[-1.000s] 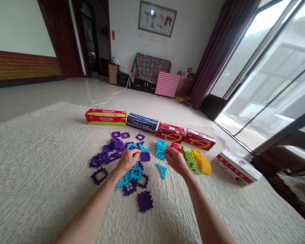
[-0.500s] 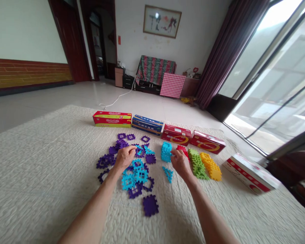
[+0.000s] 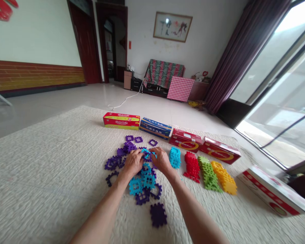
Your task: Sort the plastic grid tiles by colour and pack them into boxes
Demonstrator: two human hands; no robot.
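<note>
My left hand (image 3: 134, 162) is closed, its fingertips at a light-blue interlocking plastic building piece (image 3: 145, 153) above the pile. Beside it, my right hand (image 3: 160, 158) pinches at another light-blue building piece (image 3: 154, 155), mostly covered by the fingers. Under and around both hands lie purple building pieces (image 3: 113, 163) with notched edges, some frame-shaped. Nearer to me, light-blue square window pieces (image 3: 135, 186) rest on the purple ones. A solid purple square (image 3: 158, 215) lies apart at the front. Right of my right hand is a stacked row of light-blue pieces (image 3: 175, 157).
Rows of red (image 3: 191, 167), green (image 3: 208, 174) and yellow pieces (image 3: 224, 177) lie to the right on the beige quilted mat (image 3: 73, 149). Behind stand a red-yellow box (image 3: 121, 121), a blue box (image 3: 155, 128) and two dark-red boxes (image 3: 185, 140). A white-red box (image 3: 274, 191) is far right.
My right hand has moved left from the light-blue stack to the pile, close to my left hand. The red row now shows fully. The camera view has shifted left.
</note>
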